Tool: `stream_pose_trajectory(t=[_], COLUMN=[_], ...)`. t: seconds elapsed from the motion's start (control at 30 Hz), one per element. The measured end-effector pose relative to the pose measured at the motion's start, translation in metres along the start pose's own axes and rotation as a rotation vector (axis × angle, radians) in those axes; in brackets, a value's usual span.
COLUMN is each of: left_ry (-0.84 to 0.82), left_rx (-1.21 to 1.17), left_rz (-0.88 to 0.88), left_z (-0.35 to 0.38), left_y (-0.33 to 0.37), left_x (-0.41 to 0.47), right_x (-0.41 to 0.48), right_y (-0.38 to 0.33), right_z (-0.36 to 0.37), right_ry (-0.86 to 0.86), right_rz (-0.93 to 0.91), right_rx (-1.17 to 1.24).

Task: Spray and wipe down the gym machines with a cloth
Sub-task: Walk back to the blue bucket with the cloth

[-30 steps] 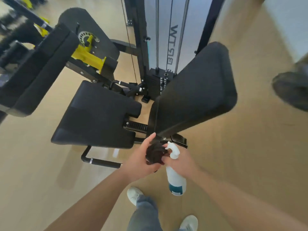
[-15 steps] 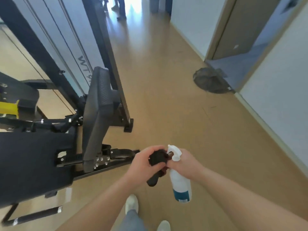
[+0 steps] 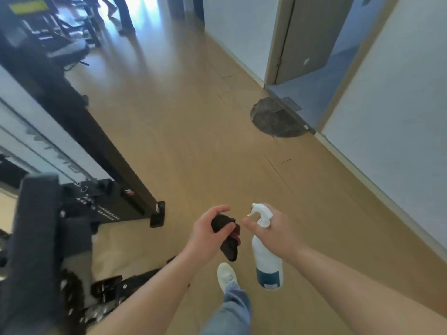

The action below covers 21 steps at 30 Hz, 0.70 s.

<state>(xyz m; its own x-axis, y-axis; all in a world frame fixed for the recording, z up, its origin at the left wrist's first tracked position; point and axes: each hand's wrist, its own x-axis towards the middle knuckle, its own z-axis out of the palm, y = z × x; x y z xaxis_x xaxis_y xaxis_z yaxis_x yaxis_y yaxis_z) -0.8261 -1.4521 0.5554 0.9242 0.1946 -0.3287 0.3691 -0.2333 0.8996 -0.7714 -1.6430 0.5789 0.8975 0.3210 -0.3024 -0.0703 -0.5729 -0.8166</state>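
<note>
My left hand (image 3: 205,232) is closed around a dark crumpled cloth (image 3: 226,238), which hangs down below the fingers. My right hand (image 3: 275,234) grips the neck of a white spray bottle (image 3: 267,259) with a blue label; its nozzle points left toward the cloth. The two hands are a small gap apart, above the wooden floor. A black gym machine (image 3: 48,238) with a padded upright and a slanted black frame post (image 3: 96,146) stands at the left, away from both hands.
A wooden-floored corridor runs ahead. A dark round mat (image 3: 275,119) lies by an open doorway (image 3: 312,56) at the right. White walls line the right side. More machines (image 3: 48,37) and a person's legs (image 3: 123,13) are at the far end. My white shoe (image 3: 226,274) is below.
The view has swung right, from over the black seat pads to the corridor. The machine now sits at the left edge. My hands have drawn slightly apart, still holding cloth and bottle.
</note>
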Motion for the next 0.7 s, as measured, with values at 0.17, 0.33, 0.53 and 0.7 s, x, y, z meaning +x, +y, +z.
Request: stream_pose_trajectory(t=[0.17, 0.33, 0.53, 0.7], left_ry=[-0.021, 0.008, 0.086, 0.143], left_rx=[-0.015, 0.007, -0.002, -0.030], left_rz=[-0.074, -0.088, -0.117, -0.202], left_z=[-0.019, -0.054, -0.099, -0.141], left_y=[0.039, 0.084, 0.106, 0.121], left_x=[0.121, 0.224, 0.338, 0.436], right_x=[0.122, 0.236, 0.380, 0.515], right_y=[-0.032, -0.072, -0.116, -0.152], right_z=[-0.029, -0.046, -0.054, -0.055], right_ry=[0.022, 0.012, -0.112, -0.308], right_rz=[-0.006, -0.021, 0.012, -0.024], right_rx=[-0.026, -0.017, -0.055, -0.196])
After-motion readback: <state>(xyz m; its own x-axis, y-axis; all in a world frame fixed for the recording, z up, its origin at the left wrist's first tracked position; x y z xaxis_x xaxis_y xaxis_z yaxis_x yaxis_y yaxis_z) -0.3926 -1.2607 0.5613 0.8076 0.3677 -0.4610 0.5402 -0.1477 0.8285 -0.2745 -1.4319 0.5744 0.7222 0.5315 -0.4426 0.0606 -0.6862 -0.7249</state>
